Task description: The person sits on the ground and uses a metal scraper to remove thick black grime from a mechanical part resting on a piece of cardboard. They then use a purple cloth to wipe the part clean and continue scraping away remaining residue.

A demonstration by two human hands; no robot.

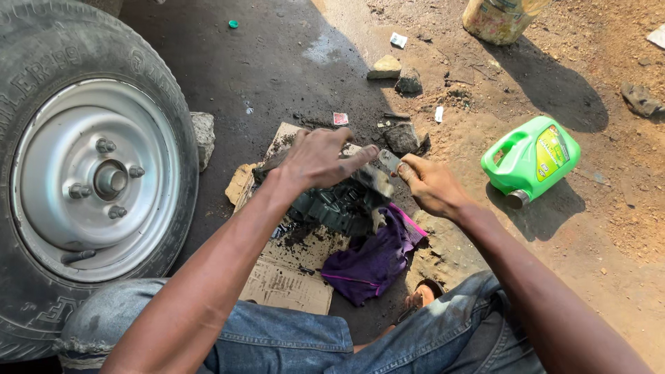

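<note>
My left hand (315,158) reaches over a dark, greasy metal part (339,206) that rests on a torn piece of cardboard (287,277). Its fingers grip the blurred end of a grimy brush-like tool (374,179) over the part. My right hand (431,185) is just to the right, pinching a small flat grey metal piece (389,161) between thumb and fingers. A purple rag (374,260) lies against the part's near side. My jeans-clad knees fill the bottom of the view.
A vehicle wheel with a silver rim (90,180) stands at the left. A green plastic jug (530,159) lies on its side on the dirt at the right. Stones (385,67) and scraps of litter dot the oily ground behind. A yellowish container (495,19) stands at the top.
</note>
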